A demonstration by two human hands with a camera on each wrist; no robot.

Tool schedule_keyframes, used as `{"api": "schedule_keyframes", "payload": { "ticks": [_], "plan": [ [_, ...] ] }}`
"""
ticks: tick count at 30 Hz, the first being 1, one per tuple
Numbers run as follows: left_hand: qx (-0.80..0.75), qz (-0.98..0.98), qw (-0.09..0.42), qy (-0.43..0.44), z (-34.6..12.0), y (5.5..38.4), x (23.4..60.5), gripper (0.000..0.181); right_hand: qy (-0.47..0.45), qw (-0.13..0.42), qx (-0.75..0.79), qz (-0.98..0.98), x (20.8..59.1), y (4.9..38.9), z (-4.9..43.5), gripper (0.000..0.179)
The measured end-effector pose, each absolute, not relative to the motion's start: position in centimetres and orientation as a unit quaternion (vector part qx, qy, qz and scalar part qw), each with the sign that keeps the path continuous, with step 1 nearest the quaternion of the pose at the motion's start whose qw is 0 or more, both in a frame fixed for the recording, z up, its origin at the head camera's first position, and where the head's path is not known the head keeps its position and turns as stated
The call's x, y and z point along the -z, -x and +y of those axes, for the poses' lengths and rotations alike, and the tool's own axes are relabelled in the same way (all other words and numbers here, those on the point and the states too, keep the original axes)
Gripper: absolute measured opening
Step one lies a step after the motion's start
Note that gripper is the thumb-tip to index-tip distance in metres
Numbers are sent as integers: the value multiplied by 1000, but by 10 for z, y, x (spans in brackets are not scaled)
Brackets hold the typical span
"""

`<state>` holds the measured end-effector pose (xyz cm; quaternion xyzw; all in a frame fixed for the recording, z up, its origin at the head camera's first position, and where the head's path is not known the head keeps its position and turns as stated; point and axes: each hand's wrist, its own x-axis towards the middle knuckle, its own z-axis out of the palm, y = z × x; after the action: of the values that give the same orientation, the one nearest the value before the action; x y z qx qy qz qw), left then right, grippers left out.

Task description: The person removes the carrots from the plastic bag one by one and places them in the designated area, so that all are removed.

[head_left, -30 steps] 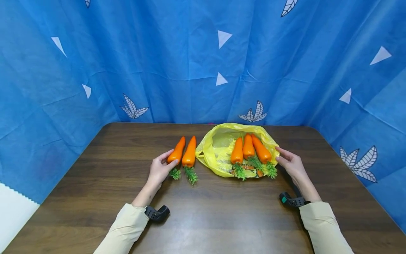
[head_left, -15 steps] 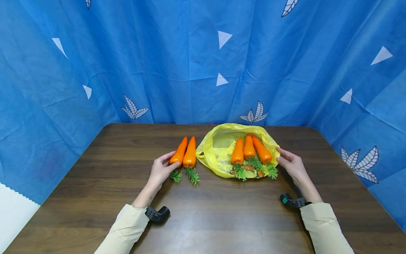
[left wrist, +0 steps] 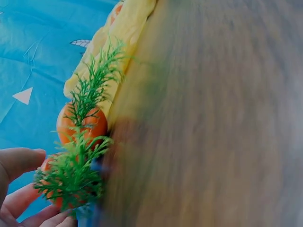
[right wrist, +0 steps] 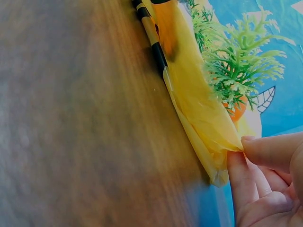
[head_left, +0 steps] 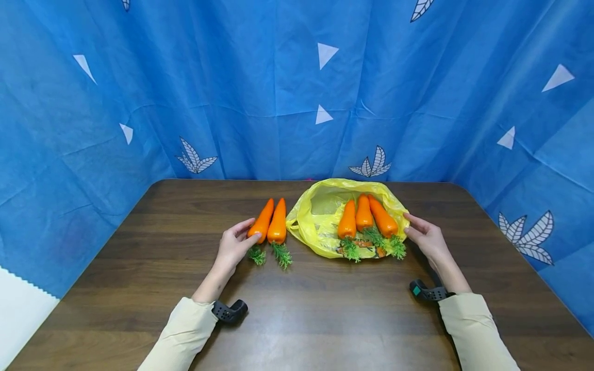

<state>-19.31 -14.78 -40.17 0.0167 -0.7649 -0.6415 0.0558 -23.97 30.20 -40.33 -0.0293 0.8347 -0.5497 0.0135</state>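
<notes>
My left hand (head_left: 233, 245) has its thumb and fingers around the thick end of an orange carrot (head_left: 262, 221), which lies on the table with its green top toward me. In the left wrist view, those leaves (left wrist: 71, 177) cover much of the carrot. A second carrot (head_left: 277, 226) lies close along its right side. My right hand (head_left: 429, 239) pinches the right edge of a yellow plastic bag (head_left: 308, 232), as the right wrist view also shows at the bag's edge (right wrist: 203, 127). Three carrots (head_left: 364, 214) lie in the bag's mouth, tips pointing away, leaves at the near rim.
All of it stands on a dark wood-grain table (head_left: 315, 319). A blue patterned curtain (head_left: 278, 77) hangs behind and at both sides. The bag's knotted handle part (head_left: 292, 225) sits just right of the second carrot.
The carrot in my left hand has shifted slightly right, and its tip now leans nearer the second carrot. My right hand and the bag have stayed in place.
</notes>
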Motion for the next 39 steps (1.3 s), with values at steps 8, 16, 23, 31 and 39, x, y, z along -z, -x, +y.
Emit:
{"api": "schedule_keyframes", "payload": {
  "ticks": [8,16,23,31,39],
  "plan": [
    [601,-793,100,-21,-151,190,371,48,27,13,550,835,404,241,302,50],
    [636,-766,86,38,-107,188,331,46,20,13,557,830,402,241,303,50],
    [657,-744,68,102,-53,198,315,44,23,6,561,827,402,241,302,49],
    [685,-716,27,130,-8,209,310,44,12,9,549,835,400,241,303,49],
    [704,-698,5,130,14,217,325,43,14,13,559,829,400,240,300,50]
  ]
}}
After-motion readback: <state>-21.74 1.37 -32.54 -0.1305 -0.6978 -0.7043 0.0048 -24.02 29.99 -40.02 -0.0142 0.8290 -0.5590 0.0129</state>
